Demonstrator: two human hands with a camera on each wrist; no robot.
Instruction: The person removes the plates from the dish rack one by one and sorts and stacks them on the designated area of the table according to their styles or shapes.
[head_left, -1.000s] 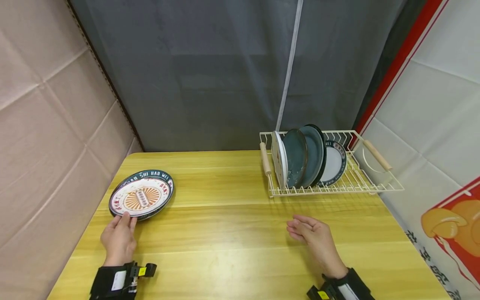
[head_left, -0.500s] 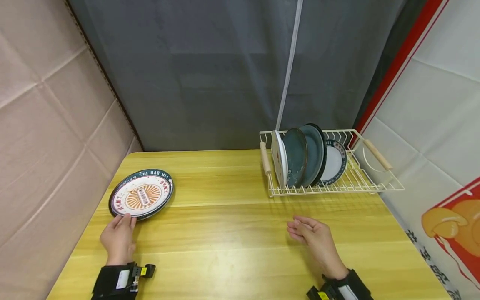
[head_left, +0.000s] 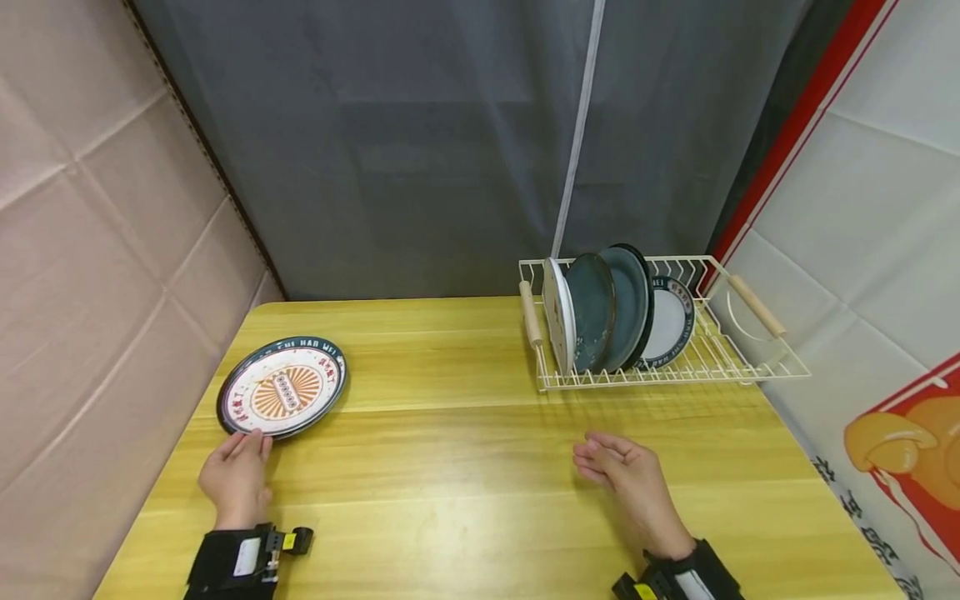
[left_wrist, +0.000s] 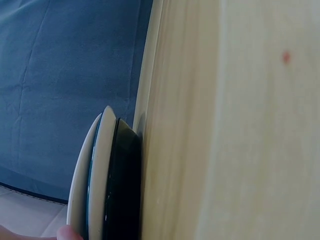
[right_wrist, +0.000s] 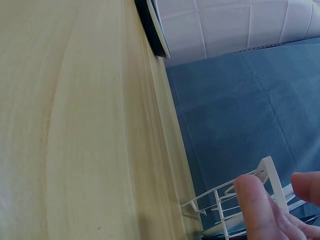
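Observation:
My left hand (head_left: 236,483) pinches the near rim of a round white plate (head_left: 288,393) with an orange sunburst and red characters. That plate lies on top of a stack at the table's left; a dark lettered rim (head_left: 303,343) shows behind it. Edge-on in the left wrist view, a pale plate (left_wrist: 82,175) sits above another pale plate (left_wrist: 102,170) and a black one (left_wrist: 123,185). One fingertip (left_wrist: 69,233) touches the top plate's edge. My right hand (head_left: 626,475) hovers over the table, fingers loosely bent, holding nothing, in front of the dish rack (head_left: 720,358).
The rack has wooden handles (head_left: 757,307) and holds several upright plates: a white one (head_left: 558,321), dark blue-grey ones (head_left: 591,312) and a white one with a lettered dark rim (head_left: 666,323). Grey cloth (head_left: 420,150) hangs behind the wooden table (head_left: 450,467).
The top plate has shifted slightly away from me, covering more of the lettered rim behind it. My left hand stays at its near edge; my right hand has not visibly moved.

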